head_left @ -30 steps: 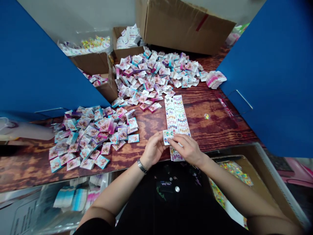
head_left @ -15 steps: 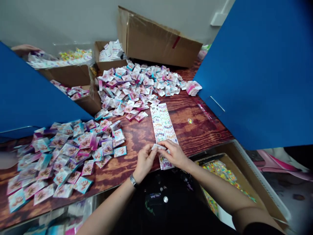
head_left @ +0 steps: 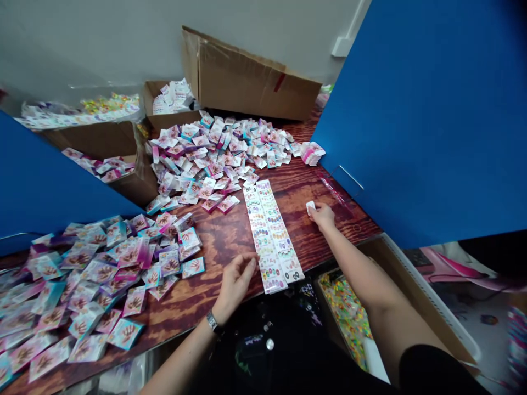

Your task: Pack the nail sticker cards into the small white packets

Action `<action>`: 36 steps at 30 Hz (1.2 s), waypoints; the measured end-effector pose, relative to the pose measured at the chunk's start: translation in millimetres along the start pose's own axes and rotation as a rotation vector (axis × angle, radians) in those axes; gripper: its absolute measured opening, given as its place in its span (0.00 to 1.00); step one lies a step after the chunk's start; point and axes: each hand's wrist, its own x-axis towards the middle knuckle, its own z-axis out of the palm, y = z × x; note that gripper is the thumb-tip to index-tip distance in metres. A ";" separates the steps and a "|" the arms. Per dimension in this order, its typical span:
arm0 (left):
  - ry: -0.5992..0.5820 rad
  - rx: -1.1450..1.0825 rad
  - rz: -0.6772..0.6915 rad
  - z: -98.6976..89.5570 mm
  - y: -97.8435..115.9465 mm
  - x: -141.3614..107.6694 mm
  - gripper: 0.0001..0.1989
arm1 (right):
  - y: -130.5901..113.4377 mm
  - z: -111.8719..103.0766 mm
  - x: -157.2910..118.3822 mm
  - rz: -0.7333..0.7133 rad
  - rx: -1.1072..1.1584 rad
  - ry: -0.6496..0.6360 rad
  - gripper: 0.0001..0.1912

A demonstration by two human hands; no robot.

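Two long printed sticker strips (head_left: pixel 267 233) lie side by side on the wooden table, their lower ends at its front edge. Just left of them rests my left hand (head_left: pixel 235 280), fingers apart and holding nothing. To the right of the strips, my right hand (head_left: pixel 323 216) pinches a small white folded piece (head_left: pixel 310 207) low over the tabletop. The small yellow item seen there earlier is hidden. Many small printed boxes (head_left: pixel 168 262) with hand pictures are heaped on the left, and another heap (head_left: pixel 218 153) lies beyond the strips.
Cardboard boxes (head_left: pixel 255 77) stand at the back. Blue panels (head_left: pixel 420 120) flank the table on both sides. A pink-and-white stack (head_left: pixel 312 153) sits near the right panel. Below the right front edge is an open carton of colourful small packets (head_left: pixel 348 307).
My hands have parted. The right moved away to the right with the white piece, while the left let go and stayed beside the strips. The camera view has shifted slightly.
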 end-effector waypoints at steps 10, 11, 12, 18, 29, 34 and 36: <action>0.116 1.002 0.385 -42.7 9.4 92.3 0.16 | -8.9 4.1 3.9 -0.066 -0.340 -0.108 0.15; 0.144 1.161 0.416 -47.5 12.3 110.2 0.18 | -10.6 5.9 -2.0 -0.107 -0.345 -0.130 0.15; 0.172 1.206 0.417 -51.5 14.7 127.0 0.19 | -12.3 7.9 -8.8 -0.146 -0.347 -0.152 0.14; 0.177 1.443 0.432 -58.2 4.5 171.6 0.23 | -15.0 18.6 -51.1 -0.278 -0.315 -0.219 0.14; 0.104 1.622 0.363 -52.3 -20.5 99.9 0.16 | -12.8 17.7 -74.7 -0.378 -0.161 -0.243 0.15; 0.077 1.560 0.351 -59.9 -21.1 72.9 0.15 | -21.9 7.1 -84.7 -0.412 -0.142 -0.147 0.13; 0.078 1.497 0.368 -62.6 -19.5 63.5 0.19 | -33.0 -1.3 -93.8 -0.506 -0.146 -0.059 0.11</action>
